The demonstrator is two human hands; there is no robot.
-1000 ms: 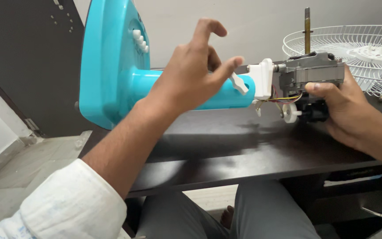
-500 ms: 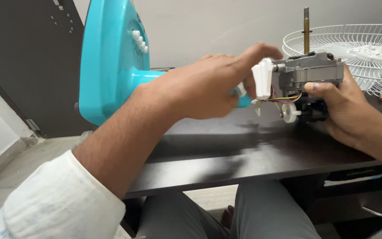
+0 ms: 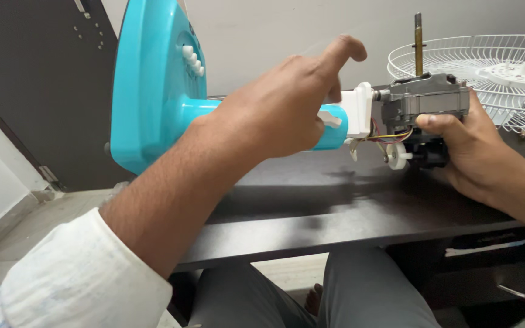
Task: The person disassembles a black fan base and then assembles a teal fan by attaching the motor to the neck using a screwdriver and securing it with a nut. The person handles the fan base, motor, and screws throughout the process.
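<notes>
Grey metal fan motor block [image 3: 428, 100] sits clamped in the right hand [image 3: 469, 146], thumb across its front face and the fingers wrapped underneath, just above the dark glossy wooden desk top [image 3: 335, 206]. Sticking straight up from the motor, above the grip, is a thin brass-coloured shaft [image 3: 418, 42]. Below the thumb there's a small white plastic gear wheel [image 3: 397, 155], and a little bundle of coloured wires [image 3: 390, 135] runs off toward the neck side.

On the far side from that grip, the motor joins a white plastic collar [image 3: 360, 109] on a turquoise plastic fan neck [image 3: 329, 127], which leads to the big round turquoise fan base [image 3: 150, 91] tipped up on its edge (whole stand is lying sideways, basically). White push buttons [image 3: 192, 59] sit on the base.

Left hand [image 3: 281, 115] hovers over the neck right by the collar, fingers loosely curled with the index finger raised, holding nothing. I can't tell if it touches the neck underneath.

Behind the right hand, a white wire fan guard [image 3: 475, 73] lies flat on the desk.
</notes>
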